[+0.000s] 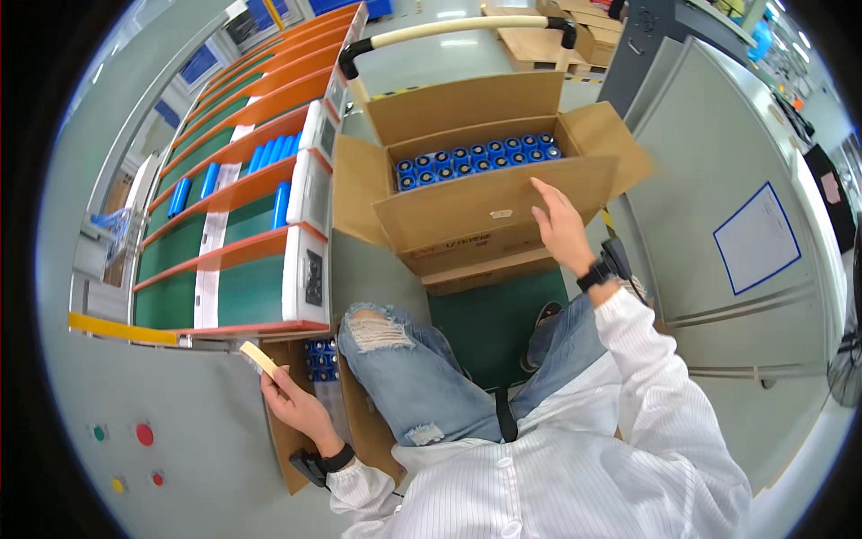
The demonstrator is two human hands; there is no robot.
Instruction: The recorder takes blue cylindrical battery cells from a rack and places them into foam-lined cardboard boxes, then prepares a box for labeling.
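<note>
My left hand (296, 404) is closed on a flat, cream-coloured strip-like piece (259, 358) with a paler side; its exact kind I cannot make out. It is held beside the lower corner of the sorting rack, above a lower box. My right hand (561, 229) is open, fingers spread and holding nothing, at the front flap (494, 199) of a large open cardboard box (467, 117). Whether it touches the flap I cannot tell. Inside that box stand rows of blue cylindrical battery cells (477, 159), upright with their round ends up.
On the left slopes a rack with orange dividers (215, 260) and green lanes, where several blue cells (274, 153) lie. A second cardboard box (368, 422) with blue cells (321, 359) stands beside my left leg. A grey cabinet (736, 207) is at the right; a cart handle (458, 31) rises behind the box.
</note>
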